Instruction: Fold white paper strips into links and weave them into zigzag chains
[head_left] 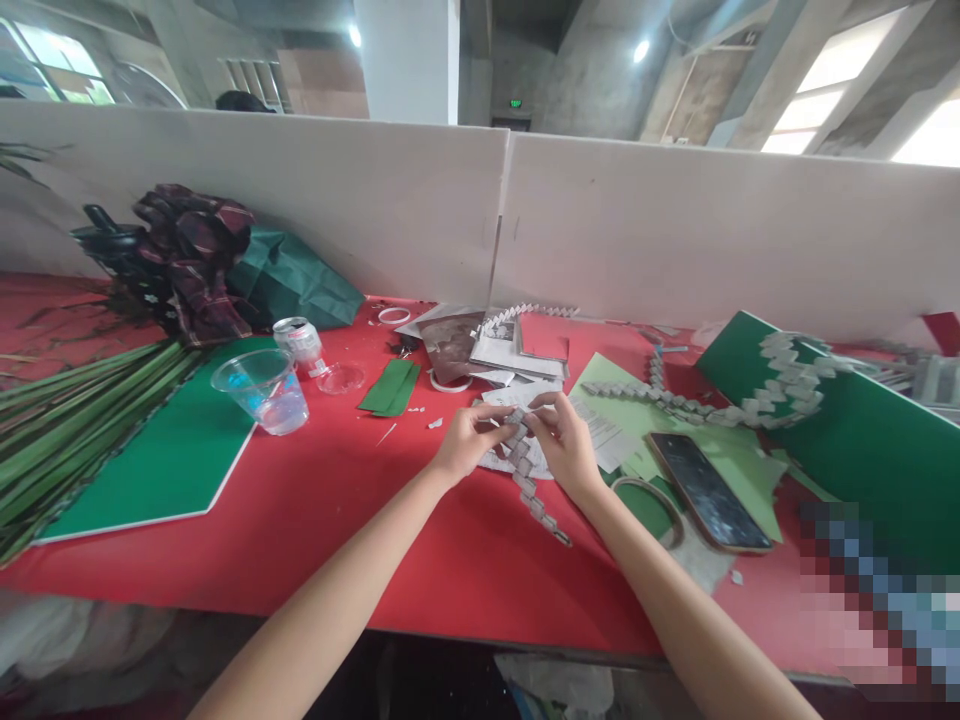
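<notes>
Between my two hands is a folded paper chain (528,487), a zigzag of small grey printed links, whose lower end hangs toward the table's front edge. My left hand (471,440) pinches its upper end from the left with thumb and fingers. From the right, my right hand (564,445) grips the same end, its fingertips close to the left ones. Under and behind the hands lie printed paper sheets (541,396). A longer folded paper chain (697,408) curves across light green paper (615,385) to the right.
On the red table (322,540) a black phone (709,492) and a roll of tape (675,510) lie right of my hands. At left stand a clear plastic cup (283,405), a can (301,345) and long green leaves (90,420). A white partition (337,210) runs behind.
</notes>
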